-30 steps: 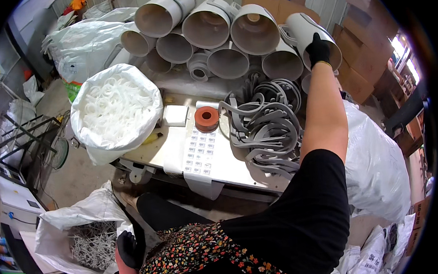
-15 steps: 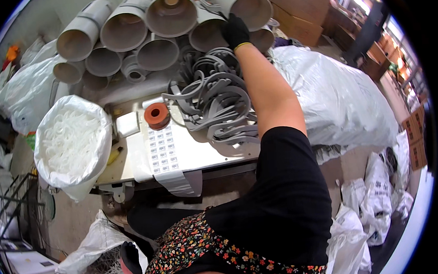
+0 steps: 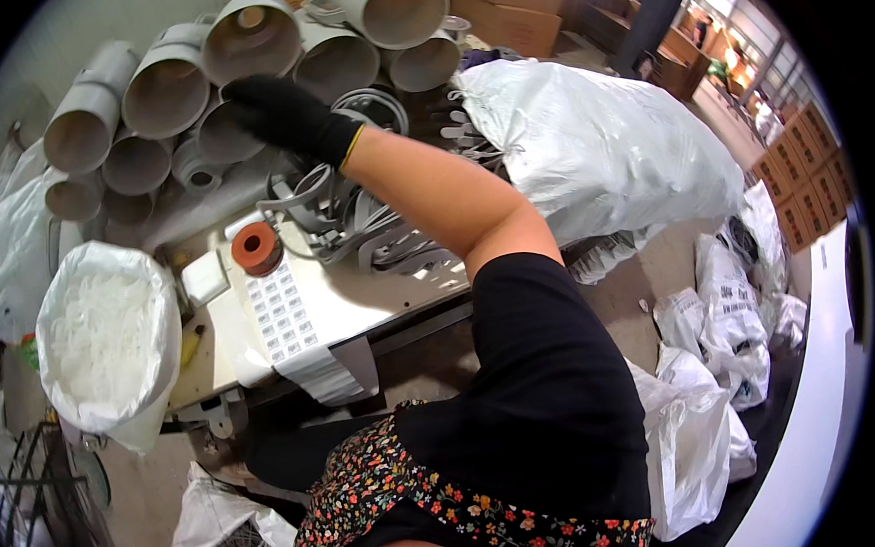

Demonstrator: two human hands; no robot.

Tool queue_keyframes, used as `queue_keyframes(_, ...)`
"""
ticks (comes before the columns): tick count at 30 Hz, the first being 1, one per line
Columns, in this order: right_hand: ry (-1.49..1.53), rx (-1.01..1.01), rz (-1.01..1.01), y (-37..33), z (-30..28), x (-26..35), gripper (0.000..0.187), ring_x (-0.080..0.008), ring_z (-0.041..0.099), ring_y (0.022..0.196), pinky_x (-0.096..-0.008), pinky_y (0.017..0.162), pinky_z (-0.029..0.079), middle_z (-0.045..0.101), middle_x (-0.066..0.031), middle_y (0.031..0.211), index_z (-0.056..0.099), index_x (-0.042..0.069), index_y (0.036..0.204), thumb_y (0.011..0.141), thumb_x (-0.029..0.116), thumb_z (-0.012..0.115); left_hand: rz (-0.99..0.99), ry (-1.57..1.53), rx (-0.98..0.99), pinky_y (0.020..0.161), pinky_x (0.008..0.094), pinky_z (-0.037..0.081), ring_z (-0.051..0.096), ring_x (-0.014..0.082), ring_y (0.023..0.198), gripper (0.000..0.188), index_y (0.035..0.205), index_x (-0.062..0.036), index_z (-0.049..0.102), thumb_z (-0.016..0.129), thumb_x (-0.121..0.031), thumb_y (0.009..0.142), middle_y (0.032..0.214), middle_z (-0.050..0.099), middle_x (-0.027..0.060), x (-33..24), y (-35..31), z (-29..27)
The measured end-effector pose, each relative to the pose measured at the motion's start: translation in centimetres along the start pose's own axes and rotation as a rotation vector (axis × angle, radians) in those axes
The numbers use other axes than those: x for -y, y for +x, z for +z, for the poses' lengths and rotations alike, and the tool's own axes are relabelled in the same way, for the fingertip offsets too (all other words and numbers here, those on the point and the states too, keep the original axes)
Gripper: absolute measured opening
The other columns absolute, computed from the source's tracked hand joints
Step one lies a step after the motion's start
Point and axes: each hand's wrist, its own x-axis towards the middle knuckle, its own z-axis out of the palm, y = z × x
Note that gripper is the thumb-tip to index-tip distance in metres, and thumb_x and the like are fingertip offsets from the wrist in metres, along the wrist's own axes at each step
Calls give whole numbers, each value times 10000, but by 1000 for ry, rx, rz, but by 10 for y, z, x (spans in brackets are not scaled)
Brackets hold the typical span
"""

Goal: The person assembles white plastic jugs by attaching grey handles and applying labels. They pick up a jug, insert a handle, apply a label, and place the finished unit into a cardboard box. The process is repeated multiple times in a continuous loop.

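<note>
My right hand (image 3: 288, 117), in a black glove with a yellow cuff edge, is stretched out over the table in front of the stacked grey pipes (image 3: 168, 89). Motion smears its fingers, so I cannot tell whether they hold anything or touch a pipe. Just below the hand and forearm lies a heap of grey curved straps or rings (image 3: 354, 213), partly covered by my arm. Left of the heap sits a reddish-brown roll (image 3: 257, 248), beside a strip of printed labels (image 3: 282, 308) that hangs over the table's front edge. I cannot make out my left hand.
A white bag of translucent pieces (image 3: 109, 339) stands at the left. A large white sack (image 3: 610, 153) bulges at the table's right. Cardboard boxes (image 3: 507, 14) stand behind, and further white sacks (image 3: 693, 438) lie on the floor at right. A small white block (image 3: 204, 278) lies near the roll.
My right hand has moved from the pipes at the right of the stack leftward and nearer. The view has shifted and tilted. My left hand, visible low at the left before, is no longer discernible.
</note>
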Motion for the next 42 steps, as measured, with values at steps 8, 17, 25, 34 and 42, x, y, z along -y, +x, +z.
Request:
queue_keyframes(8, 990, 539, -208, -51, 133, 230, 300, -321, 622, 981, -387, 865, 495, 653, -156, 1056, 631, 43, 1136, 891, 216, 629, 629, -80, -185, 1023, 430, 422, 503, 247, 1210, 384, 1309, -81, 506, 452, -279, 985, 1298, 536, 127, 31, -118, -18)
queue_keyframes(17, 1363, 1353, -126, -222, 182, 429, 265, -267, 611, 1054, -337, 918, 461, 651, -152, 1102, 616, -12, 1141, 917, 127, 585, 478, -889, -987, 907, 320, 493, 603, 190, 1019, 325, 1226, -75, 586, 506, -264, 974, 1109, 632, 102, 166, -353, -3)
queue_keyframes(25, 1431, 1853, -437, -291, 146, 474, 260, -235, 582, 1046, -306, 909, 444, 616, -142, 1127, 598, -22, 1166, 923, 64, 569, -301, 5, -1398, 694, 367, 467, 597, 235, 783, 308, 1011, -76, 670, 582, -335, 871, 889, 642, 124, 468, -405, 66)
queue_keyframes(34, 1147, 1653, -273, -288, 145, 447, 236, -219, 623, 947, -326, 849, 477, 667, -134, 1039, 621, -13, 1130, 910, 71, 606, -753, -11, -2033, 1008, 427, 401, 546, 381, 1122, 586, 1224, -6, 532, 635, -384, 787, 1235, 561, 241, 386, -408, 32)
queue_keyframes(42, 1014, 1535, -542, -272, 131, 464, 214, -269, 642, 928, -347, 822, 489, 668, -153, 991, 635, 0, 1086, 888, 80, 619, -1134, -13, -1326, 982, 469, 416, 476, 339, 1241, 534, 1421, -140, 383, 402, -426, 971, 1291, 522, 222, 510, -410, 37)
